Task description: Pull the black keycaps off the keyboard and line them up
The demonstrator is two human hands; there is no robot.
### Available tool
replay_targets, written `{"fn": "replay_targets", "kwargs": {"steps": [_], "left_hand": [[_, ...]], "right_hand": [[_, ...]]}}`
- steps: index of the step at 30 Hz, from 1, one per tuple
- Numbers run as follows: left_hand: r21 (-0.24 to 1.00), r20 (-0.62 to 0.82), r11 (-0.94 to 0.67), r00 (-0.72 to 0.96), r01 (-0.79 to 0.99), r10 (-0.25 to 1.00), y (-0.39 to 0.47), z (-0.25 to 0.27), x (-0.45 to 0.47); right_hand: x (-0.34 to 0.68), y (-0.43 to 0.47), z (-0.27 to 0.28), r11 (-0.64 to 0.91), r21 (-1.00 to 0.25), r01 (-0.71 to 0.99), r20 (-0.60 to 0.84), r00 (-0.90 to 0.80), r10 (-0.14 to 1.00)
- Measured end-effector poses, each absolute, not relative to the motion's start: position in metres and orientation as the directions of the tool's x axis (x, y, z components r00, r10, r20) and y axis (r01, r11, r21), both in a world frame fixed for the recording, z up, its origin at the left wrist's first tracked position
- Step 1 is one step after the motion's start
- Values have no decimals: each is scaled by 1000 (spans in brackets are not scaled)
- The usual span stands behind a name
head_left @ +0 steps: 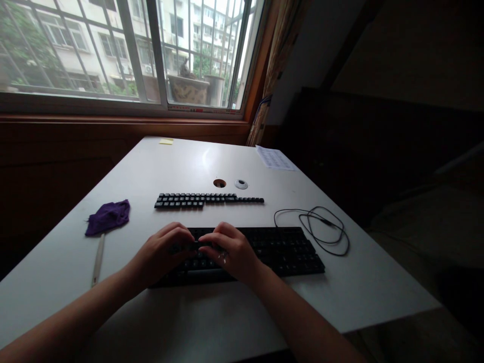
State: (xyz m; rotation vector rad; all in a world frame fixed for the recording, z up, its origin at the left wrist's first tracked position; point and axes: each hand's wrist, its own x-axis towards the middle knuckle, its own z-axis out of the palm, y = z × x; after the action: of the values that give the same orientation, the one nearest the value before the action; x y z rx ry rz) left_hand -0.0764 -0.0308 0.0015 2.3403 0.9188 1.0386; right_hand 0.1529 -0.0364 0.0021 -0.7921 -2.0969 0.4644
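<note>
1. Left hand (162,248) and right hand (235,250) met over the left part of the keyboard (285,252), fingers bent, thumbs close together; whether either pinched a keycap I could not tell, the tips being dark and overlapped. Slanted pressure there could have bent or cracked a small part.
2. That keyboard lay near the front edge of the counter (132,181); a hard pull towards the body might have slid it.
3. Loose keycaps (185,198) stood in rows between the keyboard and the back edge; a backward shove could have scattered their order.
4. Just behind the rows, a round hole (220,183) could have swallowed any keycap knocked that way.
5. Black cable (328,238) lay looped near the right edge, where a sweeping right forearm (298,312) could have snagged it and tugged the keyboard.
</note>
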Motion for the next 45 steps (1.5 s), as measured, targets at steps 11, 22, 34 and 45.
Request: {"fn": "replay_targets", "kwargs": {"steps": [11, 22, 34, 45], "left_hand": [[473, 583, -789, 533, 391, 613, -32, 2, -74], [489, 606, -734, 421, 471, 675, -25, 2, -84], [900, 283, -232, -91, 368, 955, 4, 13, -123], [993, 108, -84, -345, 84, 932, 28, 5, -147]], "right_hand": [[151, -38, 2, 758, -524, 389, 570, -500, 651], [171, -14, 18, 713, -466, 525, 539, -470, 699], [171, 72, 3, 617, -366, 697, 369, -500, 784], [167, 80, -23, 543, -393, 742, 274, -469, 839]]}}
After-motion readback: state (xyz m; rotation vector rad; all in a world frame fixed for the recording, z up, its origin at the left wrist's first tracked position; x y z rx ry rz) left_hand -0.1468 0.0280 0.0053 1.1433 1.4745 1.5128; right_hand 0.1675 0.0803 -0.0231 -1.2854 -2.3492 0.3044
